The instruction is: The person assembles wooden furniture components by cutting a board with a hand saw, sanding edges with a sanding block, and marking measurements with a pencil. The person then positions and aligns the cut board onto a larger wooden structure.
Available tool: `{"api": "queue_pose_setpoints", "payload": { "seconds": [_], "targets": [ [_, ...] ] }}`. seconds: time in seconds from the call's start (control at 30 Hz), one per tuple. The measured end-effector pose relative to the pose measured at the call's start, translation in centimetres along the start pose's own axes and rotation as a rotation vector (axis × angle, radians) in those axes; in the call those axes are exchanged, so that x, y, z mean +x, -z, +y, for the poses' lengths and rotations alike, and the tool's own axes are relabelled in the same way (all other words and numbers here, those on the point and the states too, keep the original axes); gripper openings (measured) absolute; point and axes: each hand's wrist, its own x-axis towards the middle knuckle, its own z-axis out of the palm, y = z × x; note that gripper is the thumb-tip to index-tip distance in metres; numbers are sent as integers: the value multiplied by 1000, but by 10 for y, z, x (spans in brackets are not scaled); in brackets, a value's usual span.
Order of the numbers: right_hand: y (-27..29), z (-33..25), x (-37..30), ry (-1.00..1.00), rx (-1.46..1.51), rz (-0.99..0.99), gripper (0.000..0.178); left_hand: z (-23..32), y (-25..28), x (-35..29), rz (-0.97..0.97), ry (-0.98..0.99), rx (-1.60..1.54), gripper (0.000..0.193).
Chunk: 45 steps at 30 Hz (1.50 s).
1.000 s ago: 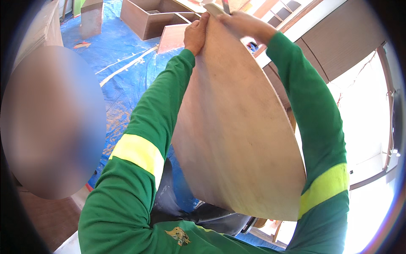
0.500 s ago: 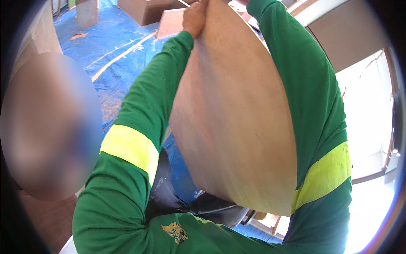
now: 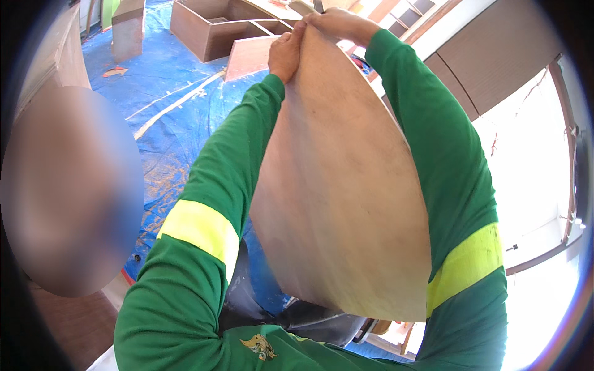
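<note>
A large, smooth brown wooden panel (image 3: 346,179) stands in front of my body, between my two green-sleeved arms. At its far top corner my left hand (image 3: 285,57) is closed around the left edge. My right hand (image 3: 341,25) is closed at the same corner, its fingertips close to the left hand. A thin dark piece (image 3: 318,6) and a pale brown piece (image 3: 301,7) stick up by the right fingers at the frame's upper edge. What they belong to cannot be made out.
Blue sheeting (image 3: 179,99) covers the floor, with dust and a pale strip on it. An open wooden cabinet carcass (image 3: 189,28) lies at the far side, near a smaller board (image 3: 244,57). Brown cabinet doors (image 3: 501,52) are at the upper right. A blurred oval covers the left side.
The view has tilted up slightly, so the panel and arms sit lower in the picture. My right hand, hardly visible before, now shows at the panel's top corner.
</note>
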Motion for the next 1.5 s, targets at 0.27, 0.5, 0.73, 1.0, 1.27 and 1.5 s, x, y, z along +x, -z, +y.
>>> {"api": "queue_pose_setpoints", "payload": {
  "seconds": [0.27,0.5,0.73,1.0,1.27,1.5],
  "targets": [
    [-37,3,176,115,-79,-12,60,-4,22,3,36,-13,20,91],
    [-12,33,134,92,70,-139,61,13,9,-7,-43,-9,253,79],
    [13,41,-7,66,189,-202,62,30,-9,-26,-45,-56,-57,82],
    [22,22,-181,-55,204,-113,69,25,-10,-22,-136,2,-182,89],
    [23,-5,-320,-116,-30,95,64,27,-3,-19,-90,-60,-89,93],
    [35,-24,-425,-253,54,-4,51,26,14,-12,-103,16,154,101]
  ]
}}
